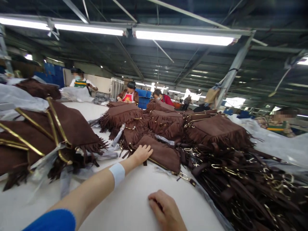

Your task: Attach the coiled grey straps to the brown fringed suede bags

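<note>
My left hand (pixel 143 154) reaches forward, its fingers spread on top of a dark brown bag (pixel 163 154) lying on the white table. This bag has a gold zipper along its near edge and a gold clasp (pixel 184 176) at its right corner. Closer to me, my right hand (pixel 167 210) is low over the table, apart from the bag. Its fingers are curled in toward the thumb, and nothing shows in them. A white band (pixel 117 174) is around my left forearm.
Fringed brown bags (pixel 214 130) are stacked behind; more, with gold zippers (pixel 59 123), lie left. A heap of dark straps with gold clips (pixel 243 183) covers the right side. Clear plastic (pixel 276 138) lies beyond it. Several people (pixel 128 93) are farther back.
</note>
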Motion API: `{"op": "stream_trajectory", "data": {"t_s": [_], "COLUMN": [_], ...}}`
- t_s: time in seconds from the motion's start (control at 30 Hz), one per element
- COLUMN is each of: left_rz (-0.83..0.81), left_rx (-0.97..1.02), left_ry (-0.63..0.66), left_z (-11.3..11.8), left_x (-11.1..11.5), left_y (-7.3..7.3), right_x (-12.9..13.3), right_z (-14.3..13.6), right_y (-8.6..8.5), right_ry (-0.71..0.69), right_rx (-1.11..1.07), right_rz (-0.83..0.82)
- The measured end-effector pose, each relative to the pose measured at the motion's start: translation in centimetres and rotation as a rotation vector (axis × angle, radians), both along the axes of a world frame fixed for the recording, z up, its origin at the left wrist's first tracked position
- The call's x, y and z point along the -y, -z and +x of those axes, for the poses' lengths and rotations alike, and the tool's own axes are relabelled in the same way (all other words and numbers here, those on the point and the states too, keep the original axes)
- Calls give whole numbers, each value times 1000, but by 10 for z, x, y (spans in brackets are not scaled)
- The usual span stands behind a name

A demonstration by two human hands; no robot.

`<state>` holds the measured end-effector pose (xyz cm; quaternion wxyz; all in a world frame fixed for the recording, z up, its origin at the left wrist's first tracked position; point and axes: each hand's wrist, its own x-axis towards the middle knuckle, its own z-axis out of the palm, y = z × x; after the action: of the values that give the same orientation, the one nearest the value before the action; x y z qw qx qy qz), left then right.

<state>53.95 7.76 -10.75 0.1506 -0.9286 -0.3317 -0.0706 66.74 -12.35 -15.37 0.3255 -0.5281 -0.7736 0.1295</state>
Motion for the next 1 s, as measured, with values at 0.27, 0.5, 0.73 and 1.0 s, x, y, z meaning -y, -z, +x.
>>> {"op": "stream_trajectory", "data": {"t_s": [0.27, 0.5, 0.73, 1.0], "left_rz": [-72, -156, -155, -248], "left_rx": [-30, -60, -145, 134], "left_ry": [-26, -13, 17, -49], "left_z": [-21, -67, -88, -48], "left_x": [2, 40, 115, 197], "left_y": [-30, -43, -44, -27], "right_x": [-4, -2, 18, 23], "right_z": [45, 51, 35, 18], "right_y": [-14, -12, -38, -44], "right_ry": [389, 348, 106, 12], "right_rx": [-64, 363, 416, 358], "right_rz": [286, 160, 111, 20]}}
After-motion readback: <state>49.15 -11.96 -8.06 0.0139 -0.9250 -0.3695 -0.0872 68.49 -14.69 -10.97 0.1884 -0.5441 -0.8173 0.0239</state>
